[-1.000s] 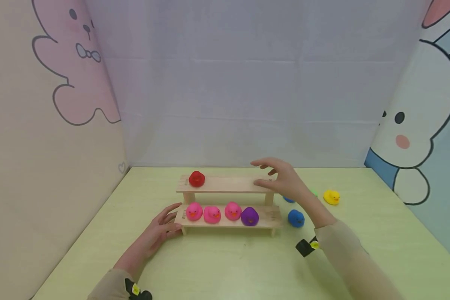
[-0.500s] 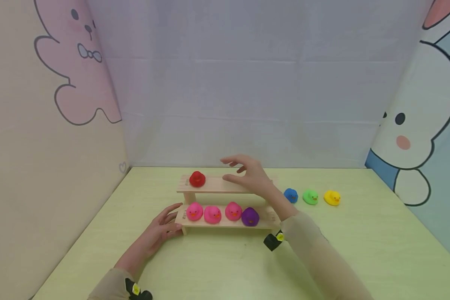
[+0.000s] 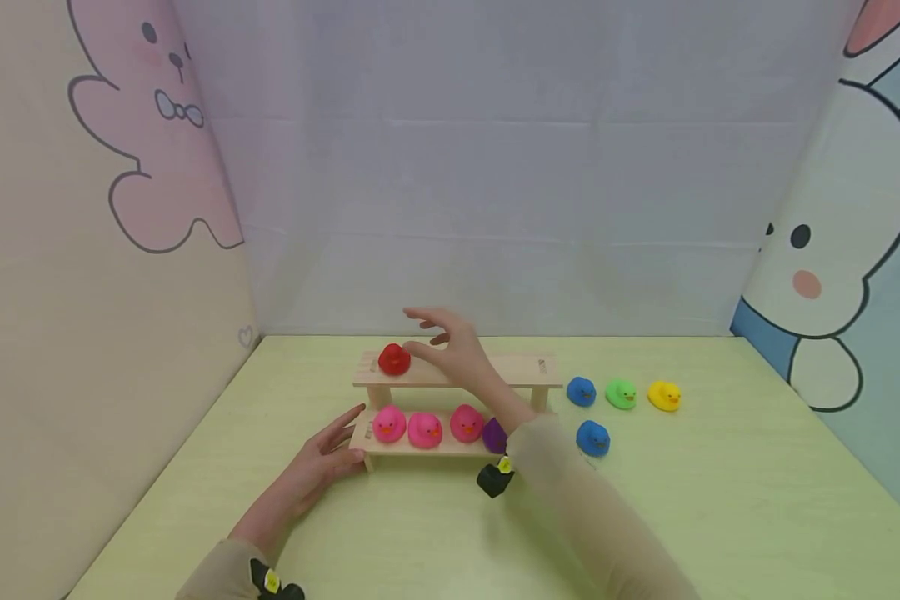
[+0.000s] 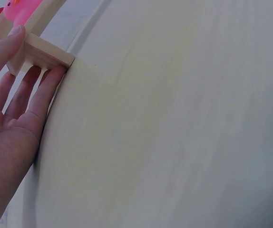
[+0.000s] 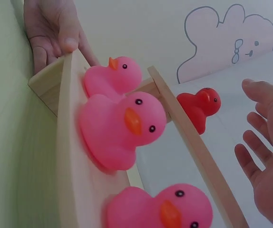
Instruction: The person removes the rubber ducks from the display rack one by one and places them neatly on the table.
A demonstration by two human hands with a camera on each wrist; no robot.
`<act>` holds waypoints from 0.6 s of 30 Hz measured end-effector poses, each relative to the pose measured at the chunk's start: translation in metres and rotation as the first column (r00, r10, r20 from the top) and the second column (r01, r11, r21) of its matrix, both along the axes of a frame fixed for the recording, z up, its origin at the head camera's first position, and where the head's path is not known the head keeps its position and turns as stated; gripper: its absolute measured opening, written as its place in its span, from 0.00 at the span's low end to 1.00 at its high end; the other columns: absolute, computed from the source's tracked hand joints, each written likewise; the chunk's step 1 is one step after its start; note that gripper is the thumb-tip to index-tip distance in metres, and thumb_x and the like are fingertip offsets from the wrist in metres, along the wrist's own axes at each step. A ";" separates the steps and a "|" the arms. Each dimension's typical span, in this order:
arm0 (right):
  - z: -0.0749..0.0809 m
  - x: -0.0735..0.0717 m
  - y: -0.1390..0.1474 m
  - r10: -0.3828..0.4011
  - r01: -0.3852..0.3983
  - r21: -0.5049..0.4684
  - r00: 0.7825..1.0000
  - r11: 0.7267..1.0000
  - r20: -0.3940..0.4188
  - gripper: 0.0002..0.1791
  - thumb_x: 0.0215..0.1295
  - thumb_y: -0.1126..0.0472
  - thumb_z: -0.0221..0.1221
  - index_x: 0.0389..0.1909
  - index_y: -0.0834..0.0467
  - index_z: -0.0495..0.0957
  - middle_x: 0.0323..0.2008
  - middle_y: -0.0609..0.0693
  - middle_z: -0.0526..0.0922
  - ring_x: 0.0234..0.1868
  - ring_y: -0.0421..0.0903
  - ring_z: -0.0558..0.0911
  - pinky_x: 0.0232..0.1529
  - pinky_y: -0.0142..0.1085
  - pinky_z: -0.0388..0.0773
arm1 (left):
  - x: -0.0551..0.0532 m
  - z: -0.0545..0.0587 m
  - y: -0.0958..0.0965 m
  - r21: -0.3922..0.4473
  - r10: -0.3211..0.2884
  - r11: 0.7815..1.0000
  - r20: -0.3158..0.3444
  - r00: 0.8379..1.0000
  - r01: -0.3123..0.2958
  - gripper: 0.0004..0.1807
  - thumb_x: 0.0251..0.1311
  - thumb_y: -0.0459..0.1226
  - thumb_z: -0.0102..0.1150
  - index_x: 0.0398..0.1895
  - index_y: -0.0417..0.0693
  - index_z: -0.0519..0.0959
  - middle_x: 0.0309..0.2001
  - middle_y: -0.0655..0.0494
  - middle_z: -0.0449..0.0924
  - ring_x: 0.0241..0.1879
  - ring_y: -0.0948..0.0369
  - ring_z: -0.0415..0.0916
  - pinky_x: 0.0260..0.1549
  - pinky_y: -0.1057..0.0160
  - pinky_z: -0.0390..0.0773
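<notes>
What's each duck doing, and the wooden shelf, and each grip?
Wooden shelf, standing on table
Red duck, upright, top step
Three pink ducks, upright, bottom step
Purple duck, bottom step, partly hidden by sleeve
Two blue ducks, upright on table
Green duck, upright on table
Yellow duck, upright on table
Left grip, holding the shelf's left end
Right grip, empty, near red duck

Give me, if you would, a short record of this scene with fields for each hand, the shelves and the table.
Left grip: holds the left end of the lower shelf of a two-tier wooden stand
Right grip: beside the red rubber duck, not touching it
Upper shelf: the red duck, near the left end
Lower shelf: three pink rubber ducks; one purple rubber duck, partly hidden by the right sleeve
Table, right of stand: two blue rubber ducks, one green rubber duck, one yellow rubber duck
</notes>
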State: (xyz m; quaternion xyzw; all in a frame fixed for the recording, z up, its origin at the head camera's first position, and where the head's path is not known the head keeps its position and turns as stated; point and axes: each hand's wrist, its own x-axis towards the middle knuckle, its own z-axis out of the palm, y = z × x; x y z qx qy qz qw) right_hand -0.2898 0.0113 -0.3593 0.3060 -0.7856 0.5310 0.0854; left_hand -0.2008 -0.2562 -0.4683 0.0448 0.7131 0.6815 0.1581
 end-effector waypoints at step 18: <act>-0.014 0.001 -0.022 0.057 -0.064 0.107 0.996 0.992 0.072 0.25 0.65 0.60 0.68 0.64 0.52 0.80 0.61 0.50 0.84 0.57 0.48 0.82 0.52 0.31 0.85 | -0.001 0.000 0.001 -0.011 0.028 1.000 0.004 1.000 -0.028 0.42 0.70 0.37 0.60 0.82 0.58 0.52 0.78 0.37 0.56 0.64 0.57 0.76 0.59 0.61 0.84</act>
